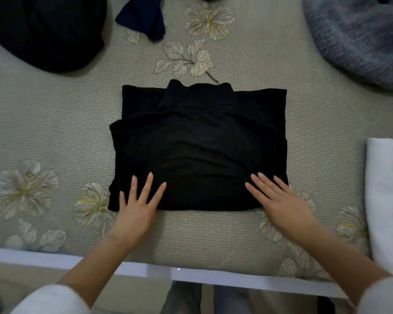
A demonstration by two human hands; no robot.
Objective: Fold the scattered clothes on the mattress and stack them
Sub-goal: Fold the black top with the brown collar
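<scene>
Beige ribbed fabric printed with pale flowers and leaves covers the mattress (55,114), and a white band (145,269) runs along its near edge across the bottom of the frame. Bare mattress surrounds the centre on every side. There is a wide strip at the left, a narrower one at the right before a thick white cloth (386,200) at the right edge, and an open stretch above. A heaped black garment (48,30) fills the upper left corner. A crumpled navy garment (143,14) lies at the top just left of centre, and a grey fleecy blanket (354,35) bulges in from the upper right. All three lie well apart from the centre piece.

A black turtleneck top (197,146) lies folded in the middle of the frame, a near-square packet with its collar standing out at the far edge and its sides tucked in. The left side steps outward at mid-height, and the near edge is a smooth fold. Soft creases cross its matte knit surface.

The left hand (134,209) rests flat on the packet's lower left corner and the right hand (281,200) on its lower right corner, palms over the near edge. Neither has a grip on the cloth: the fingers are straight and spread apart. White sleeves (52,300) show at the bottom corners.
</scene>
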